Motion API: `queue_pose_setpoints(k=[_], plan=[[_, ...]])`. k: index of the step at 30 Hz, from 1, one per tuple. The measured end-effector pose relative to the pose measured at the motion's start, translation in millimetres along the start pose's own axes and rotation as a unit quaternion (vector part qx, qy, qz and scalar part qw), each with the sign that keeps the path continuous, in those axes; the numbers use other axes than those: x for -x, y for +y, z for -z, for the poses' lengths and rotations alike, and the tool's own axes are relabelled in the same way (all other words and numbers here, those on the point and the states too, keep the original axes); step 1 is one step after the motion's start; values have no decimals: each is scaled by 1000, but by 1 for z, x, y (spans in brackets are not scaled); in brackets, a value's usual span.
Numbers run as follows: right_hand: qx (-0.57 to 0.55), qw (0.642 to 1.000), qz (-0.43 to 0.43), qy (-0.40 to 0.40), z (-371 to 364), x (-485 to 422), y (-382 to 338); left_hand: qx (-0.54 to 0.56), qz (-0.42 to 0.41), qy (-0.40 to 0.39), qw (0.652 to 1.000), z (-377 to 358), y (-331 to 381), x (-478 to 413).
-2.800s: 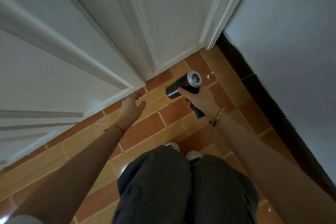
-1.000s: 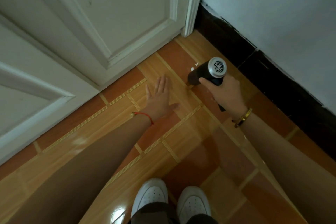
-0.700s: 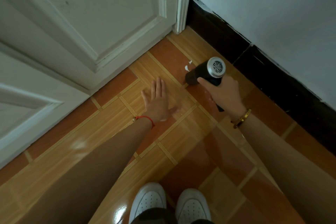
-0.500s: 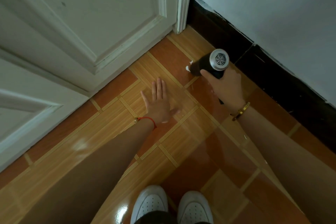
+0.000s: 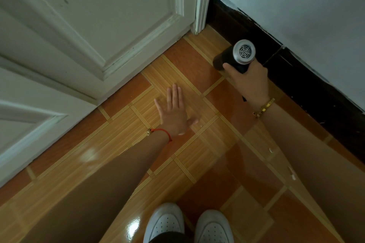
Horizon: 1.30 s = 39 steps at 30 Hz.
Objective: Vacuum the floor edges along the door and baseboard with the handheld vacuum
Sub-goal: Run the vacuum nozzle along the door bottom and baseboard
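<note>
door [image 5: 110,16] far left, frame [image 5: 202,2] at its right edge | baseboard [image 5: 308,85] along right | vacuum [image 5: 235,58] in right hand [image 5: 249,82], just beside baseboard | left hand [image 5: 174,113] over floor [image 5: 122,156] mid | shoes [image 5: 187,225] nearest

The black handheld vacuum [image 5: 234,59], silver grille end up, tilts nozzle-down to the floor [image 5: 193,65] beside the dark baseboard [image 5: 296,77].
</note>
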State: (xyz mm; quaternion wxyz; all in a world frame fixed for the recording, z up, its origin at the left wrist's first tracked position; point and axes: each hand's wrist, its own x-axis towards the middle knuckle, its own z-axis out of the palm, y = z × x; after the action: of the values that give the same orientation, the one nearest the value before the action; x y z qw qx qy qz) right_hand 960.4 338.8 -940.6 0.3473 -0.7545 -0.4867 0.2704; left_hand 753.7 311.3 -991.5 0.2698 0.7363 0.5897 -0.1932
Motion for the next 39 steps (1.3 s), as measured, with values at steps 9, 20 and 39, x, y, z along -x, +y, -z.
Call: queue_pose_setpoints(k=[9,20,39], plan=[[-15,996,18,-81,-13,-8,-13,-8,-11,17,1000,-1,-1,0],[-58,997,14,-38,-41,-19,-31,12,-58,142,988,-4,-19,6],[-79,997,-12,-11,-96,-42,-66,88,-42,184,978,-10,-79,23]])
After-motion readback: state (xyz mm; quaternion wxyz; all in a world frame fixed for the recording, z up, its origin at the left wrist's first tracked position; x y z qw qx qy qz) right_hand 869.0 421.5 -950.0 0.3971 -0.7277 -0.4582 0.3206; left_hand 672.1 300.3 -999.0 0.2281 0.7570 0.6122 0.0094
